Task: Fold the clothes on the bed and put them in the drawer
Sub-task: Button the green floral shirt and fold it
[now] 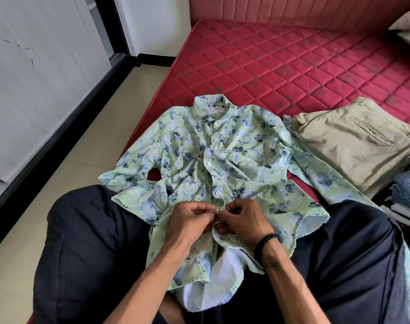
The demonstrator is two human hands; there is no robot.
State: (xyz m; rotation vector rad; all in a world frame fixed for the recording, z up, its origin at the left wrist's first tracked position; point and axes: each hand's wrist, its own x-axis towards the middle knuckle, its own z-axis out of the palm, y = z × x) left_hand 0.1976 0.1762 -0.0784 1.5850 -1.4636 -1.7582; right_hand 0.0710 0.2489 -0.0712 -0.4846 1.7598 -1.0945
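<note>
The left hand (192,220) has its fingers curled tight, thumb and forefinger pinching the front edge of the green floral shirt (213,160) low on its button placket; the right hand (242,219) mirrors it, fingers curled and pinching the opposite edge of the placket, so that the two sets of fingertips meet at the same spot, just below a white button; whether a button sits between them cannot be told. Both hands are knuckles-up, wrists bent slightly inward, forearms reaching in from the bottom of the view and converging over the lap; a black braided bracelet (267,242) circles the right wrist.

The shirt lies face up on the red quilted mattress (281,66), collar pointing away from the person, sleeves spread to either side, its hem draped over the person's crossed legs in dark trousers (94,242); the lower front is open, showing white lining. Folded khaki trousers (353,141) lie on the mattress just beside the shirt's right sleeve, atop a stack of other clothes (407,190); a pillow (409,29) rests at the far corner by the padded headboard (293,10); tiled floor (82,136) runs along the left.
</note>
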